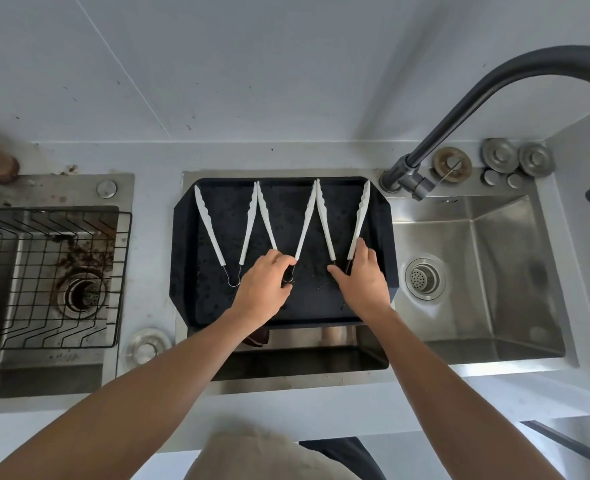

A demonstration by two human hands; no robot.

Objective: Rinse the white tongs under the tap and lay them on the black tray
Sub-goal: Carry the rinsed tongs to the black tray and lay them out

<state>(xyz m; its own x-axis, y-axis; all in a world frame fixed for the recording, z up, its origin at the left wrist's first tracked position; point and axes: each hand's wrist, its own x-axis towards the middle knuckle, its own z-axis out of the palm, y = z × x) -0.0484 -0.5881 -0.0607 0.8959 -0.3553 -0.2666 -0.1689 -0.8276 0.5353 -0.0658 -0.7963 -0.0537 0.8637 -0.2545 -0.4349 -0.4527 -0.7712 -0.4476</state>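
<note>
Three white tongs lie spread in V shapes on the wet black tray (231, 306), tips pointing away from me. The left tongs (211, 230) lie untouched. My left hand (264, 284) pinches the wire hinge end of the middle tongs (267, 216) between thumb and index finger. My right hand (364, 275) holds the hinge end of the right tongs (324, 220), with the thumb by one arm and the fingers over the other. The dark tap (459, 109) arches over the right side; no water shows.
The tray sits over a middle basin. A steel sink (477, 306) with a drain strainer lies to the right. On the left a stained sink holds a black wire rack (44, 271). Metal stoppers (498, 154) stand behind the tap base.
</note>
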